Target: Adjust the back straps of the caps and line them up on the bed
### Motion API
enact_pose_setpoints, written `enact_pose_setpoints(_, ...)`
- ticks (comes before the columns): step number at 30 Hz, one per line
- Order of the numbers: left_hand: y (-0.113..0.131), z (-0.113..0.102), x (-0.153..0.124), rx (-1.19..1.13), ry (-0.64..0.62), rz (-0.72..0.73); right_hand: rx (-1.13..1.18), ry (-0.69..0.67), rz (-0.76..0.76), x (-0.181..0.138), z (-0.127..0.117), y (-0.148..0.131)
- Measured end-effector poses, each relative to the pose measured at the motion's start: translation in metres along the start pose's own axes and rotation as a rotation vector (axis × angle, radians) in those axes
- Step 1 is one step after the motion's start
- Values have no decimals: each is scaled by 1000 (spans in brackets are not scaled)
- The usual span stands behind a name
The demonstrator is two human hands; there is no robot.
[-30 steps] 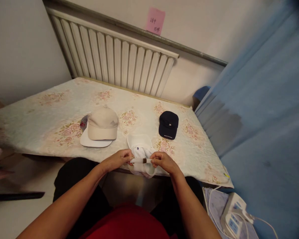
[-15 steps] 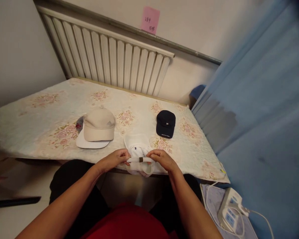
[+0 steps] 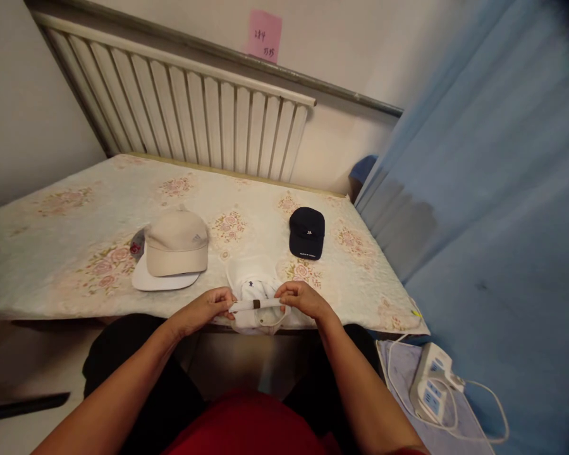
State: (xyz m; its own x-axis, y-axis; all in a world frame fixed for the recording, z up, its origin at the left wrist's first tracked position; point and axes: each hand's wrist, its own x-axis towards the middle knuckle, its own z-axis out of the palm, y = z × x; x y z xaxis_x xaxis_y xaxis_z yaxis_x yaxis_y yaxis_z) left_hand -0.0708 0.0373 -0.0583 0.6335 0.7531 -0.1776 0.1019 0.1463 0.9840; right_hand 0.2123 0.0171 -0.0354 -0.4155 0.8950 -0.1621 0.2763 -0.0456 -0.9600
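Note:
A white cap [image 3: 252,272] lies upturned at the near edge of the bed, its brim pointing away from me. Across its opening runs a white band with a small dark brown label. My left hand [image 3: 207,308] pinches the band's left end between thumb and fingers. At the other end, my right hand [image 3: 304,299] grips it the same way, so the strip is drawn out straight between them. Parts of the cap behind my fingers are hidden.
To the left, a beige cap [image 3: 177,243] sits stacked over a white-brimmed cap [image 3: 164,281]. A navy cap [image 3: 307,232] rests farther back on the flowered bed cover [image 3: 83,246]. A power strip [image 3: 430,382] with cords stands at right, beside a blue curtain [image 3: 493,227].
The view has shifted slightly, so most things appear a little farther left. Both hands keep hold of the white cap's band, which looks much the same.

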Motion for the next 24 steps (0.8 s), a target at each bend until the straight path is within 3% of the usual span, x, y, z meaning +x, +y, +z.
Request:
enact_pose_setpoints(6,-2,-1,-1,-11,14,-13,-12,25,10,3,4,-1)
enact_pose_setpoints(12,0,3,0,23,17,-32,-178,26,33,1,11,-14)
enact_pose_setpoints(24,12,11,-4,98,-7,5,-249,-118,13,12,45,-36)
